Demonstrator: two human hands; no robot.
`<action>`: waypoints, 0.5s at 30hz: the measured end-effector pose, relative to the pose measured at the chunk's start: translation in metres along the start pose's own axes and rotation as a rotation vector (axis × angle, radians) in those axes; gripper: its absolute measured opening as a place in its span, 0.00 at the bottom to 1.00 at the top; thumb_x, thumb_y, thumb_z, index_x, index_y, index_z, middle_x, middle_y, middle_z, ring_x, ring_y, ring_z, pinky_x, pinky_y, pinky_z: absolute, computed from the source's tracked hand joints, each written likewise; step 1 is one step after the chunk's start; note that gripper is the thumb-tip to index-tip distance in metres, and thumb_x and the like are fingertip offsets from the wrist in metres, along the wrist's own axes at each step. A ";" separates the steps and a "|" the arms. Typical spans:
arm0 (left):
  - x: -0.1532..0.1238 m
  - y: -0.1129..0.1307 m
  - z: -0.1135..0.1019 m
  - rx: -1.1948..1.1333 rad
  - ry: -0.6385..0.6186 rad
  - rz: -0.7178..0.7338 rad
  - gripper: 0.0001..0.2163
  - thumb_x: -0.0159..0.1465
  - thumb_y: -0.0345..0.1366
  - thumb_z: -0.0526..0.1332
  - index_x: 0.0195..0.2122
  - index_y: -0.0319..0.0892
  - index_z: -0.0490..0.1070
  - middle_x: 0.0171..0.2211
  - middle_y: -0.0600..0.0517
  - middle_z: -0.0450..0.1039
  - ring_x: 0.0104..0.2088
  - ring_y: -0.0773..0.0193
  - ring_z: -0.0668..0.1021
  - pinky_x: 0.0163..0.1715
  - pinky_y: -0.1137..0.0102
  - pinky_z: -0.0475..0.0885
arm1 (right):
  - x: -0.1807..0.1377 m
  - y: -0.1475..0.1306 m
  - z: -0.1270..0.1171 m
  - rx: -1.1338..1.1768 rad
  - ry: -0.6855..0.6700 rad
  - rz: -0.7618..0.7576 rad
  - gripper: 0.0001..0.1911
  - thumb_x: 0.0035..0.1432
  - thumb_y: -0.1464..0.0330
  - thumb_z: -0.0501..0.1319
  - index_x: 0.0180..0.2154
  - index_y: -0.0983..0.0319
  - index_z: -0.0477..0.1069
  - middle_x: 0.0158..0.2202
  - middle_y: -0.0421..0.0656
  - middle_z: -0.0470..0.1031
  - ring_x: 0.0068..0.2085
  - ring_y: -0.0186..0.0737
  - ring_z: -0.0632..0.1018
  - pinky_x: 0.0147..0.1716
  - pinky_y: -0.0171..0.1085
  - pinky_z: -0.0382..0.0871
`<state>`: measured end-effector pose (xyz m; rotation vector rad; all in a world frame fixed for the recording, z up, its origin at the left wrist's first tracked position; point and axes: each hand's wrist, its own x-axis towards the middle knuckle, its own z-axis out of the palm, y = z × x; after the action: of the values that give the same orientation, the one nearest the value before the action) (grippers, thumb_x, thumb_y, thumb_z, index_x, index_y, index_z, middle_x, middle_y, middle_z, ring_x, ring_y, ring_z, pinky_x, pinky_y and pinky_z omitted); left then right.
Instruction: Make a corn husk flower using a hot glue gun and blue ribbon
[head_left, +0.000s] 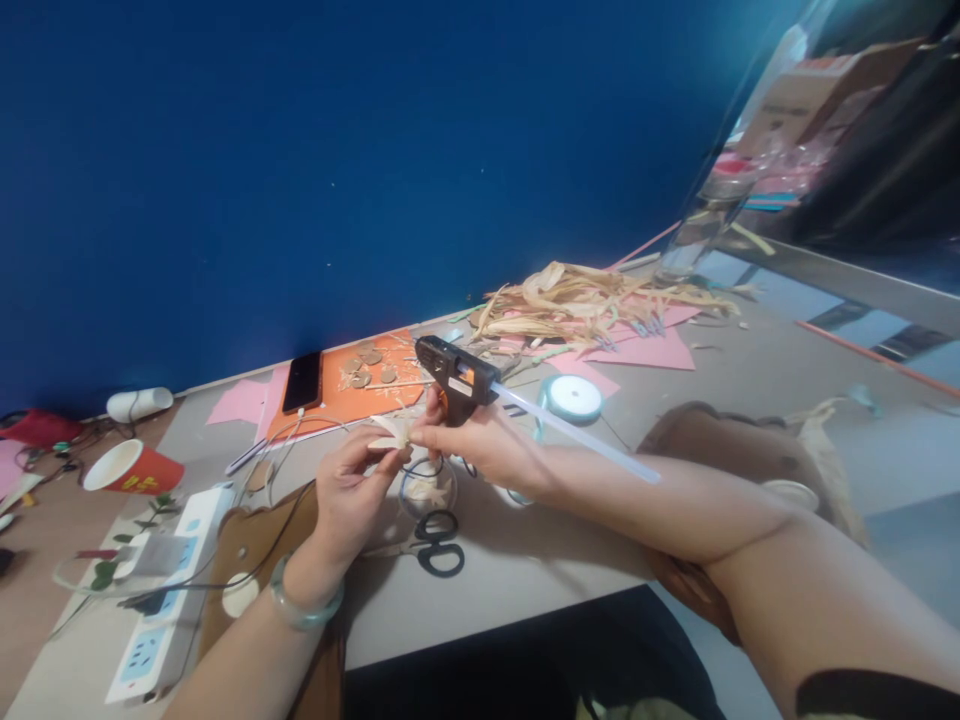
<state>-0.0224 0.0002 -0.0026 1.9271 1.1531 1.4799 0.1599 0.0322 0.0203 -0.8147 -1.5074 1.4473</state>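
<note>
A small pale petal-like piece of corn husk point(390, 430) is pinched in the fingertips of my left hand point(352, 490). My right hand point(487, 440) is closed round a black hot glue gun point(454, 375), whose nozzle points up and to the left. Its thumb and fingertips also reach the husk piece, touching or nearly so. A long translucent glue stick point(577, 430) juts from the back of the gun over my right forearm. Just below my hands stand a small round container point(427, 495) with pale bits inside and black-handled scissors point(439, 545).
Dried corn husks point(585, 300) are heaped on pink paper at the back. A ribbon spool point(571, 398) lies right of the gun. Orange paper point(352, 400) bears round discs beside a phone point(302, 382). On the left are a power strip point(169, 600), loose cables and a red paper cup point(139, 468).
</note>
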 end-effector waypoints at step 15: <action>0.004 -0.001 0.002 -0.323 0.128 -0.382 0.05 0.55 0.34 0.69 0.28 0.40 0.75 0.24 0.53 0.75 0.24 0.69 0.76 0.26 0.73 0.72 | 0.002 -0.007 -0.003 -0.058 0.040 -0.078 0.09 0.57 0.62 0.61 0.31 0.62 0.70 0.22 0.37 0.70 0.27 0.34 0.71 0.31 0.36 0.64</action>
<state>-0.0211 0.0047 -0.0017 1.3297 1.1729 1.4834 0.1626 0.0345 0.0275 -0.8068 -1.5404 1.3281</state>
